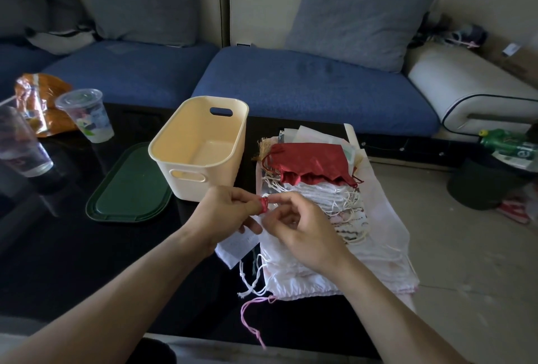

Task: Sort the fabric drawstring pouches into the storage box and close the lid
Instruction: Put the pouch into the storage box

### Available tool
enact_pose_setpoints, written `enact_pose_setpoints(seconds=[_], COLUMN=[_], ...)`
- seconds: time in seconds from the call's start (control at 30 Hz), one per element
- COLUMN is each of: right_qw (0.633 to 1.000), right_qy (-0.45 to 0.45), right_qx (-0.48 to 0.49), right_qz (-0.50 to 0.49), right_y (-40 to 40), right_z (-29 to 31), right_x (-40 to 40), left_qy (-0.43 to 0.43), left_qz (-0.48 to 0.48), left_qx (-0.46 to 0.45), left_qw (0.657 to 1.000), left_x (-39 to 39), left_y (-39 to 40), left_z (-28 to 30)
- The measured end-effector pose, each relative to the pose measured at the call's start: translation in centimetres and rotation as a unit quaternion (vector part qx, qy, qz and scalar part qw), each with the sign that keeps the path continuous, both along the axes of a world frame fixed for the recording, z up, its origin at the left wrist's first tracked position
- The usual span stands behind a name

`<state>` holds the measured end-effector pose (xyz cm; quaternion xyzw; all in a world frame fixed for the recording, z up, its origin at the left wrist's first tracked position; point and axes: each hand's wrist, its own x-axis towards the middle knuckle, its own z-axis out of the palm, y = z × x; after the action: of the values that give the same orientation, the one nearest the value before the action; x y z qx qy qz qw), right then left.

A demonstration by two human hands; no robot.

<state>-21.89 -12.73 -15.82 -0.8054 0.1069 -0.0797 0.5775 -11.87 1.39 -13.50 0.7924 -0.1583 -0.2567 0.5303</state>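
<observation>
Both hands meet over the dark surface (58,247) — the left hand (224,212) and right hand (302,232) each pinch a small red band (264,204) between curled fingers. The cream box (201,145) stands open just beyond them, its green lid (128,188) flat beside it. The pouches (320,188) lie heaped to the right.

Blue sofa (305,84) with grey cushions (355,14) along far wall; glossy black table (58,247) near; beige tiled floor (465,247) right; soft daylight.
</observation>
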Motion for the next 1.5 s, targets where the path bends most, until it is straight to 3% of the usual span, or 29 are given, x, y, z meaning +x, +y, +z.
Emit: enact_pose_setpoints(seconds=[0.13, 0.27, 0.53, 0.93, 1.17, 1.3, 1.5], right_qw=[1.000, 0.998, 0.998, 0.986, 0.990, 0.988, 0.999], right_qy=[-0.012, -0.049, 0.004, -0.106, -0.079, -0.064, -0.020], right_qx=[-0.008, -0.011, 0.032, -0.121, -0.027, 0.095, 0.026], right_qz=[0.004, -0.034, -0.051, -0.043, -0.111, -0.101, -0.006], right_y=[0.1, 0.0, 0.0, 0.3, 0.4, 0.3, 0.0], right_z=[-0.2, -0.2, 0.7, 0.1, 0.1, 0.5, 0.9], right_x=[0.2, 0.6, 0.6, 0.7, 0.9, 1.1, 1.3], left_qy=[-0.060, -0.049, -0.011, -0.033, -0.162, -0.145, -0.144], left_qz=[-0.029, -0.033, 0.003, -0.022, 0.060, 0.089, 0.112], left_qx=[0.021, 0.011, -0.023, -0.007, -0.036, -0.100, -0.142], left_qw=[0.998, 0.998, 1.000, 0.999, 0.984, 0.980, 0.973], left_x=[-0.7, -0.8, -0.5, -1.1, -0.8, -0.4, -0.5], left_y=[-0.2, -0.2, -0.4, -0.7, -1.0, -1.2, -1.5], left_z=[0.1, 0.2, 0.2, 0.3, -0.2, -0.2, -0.3])
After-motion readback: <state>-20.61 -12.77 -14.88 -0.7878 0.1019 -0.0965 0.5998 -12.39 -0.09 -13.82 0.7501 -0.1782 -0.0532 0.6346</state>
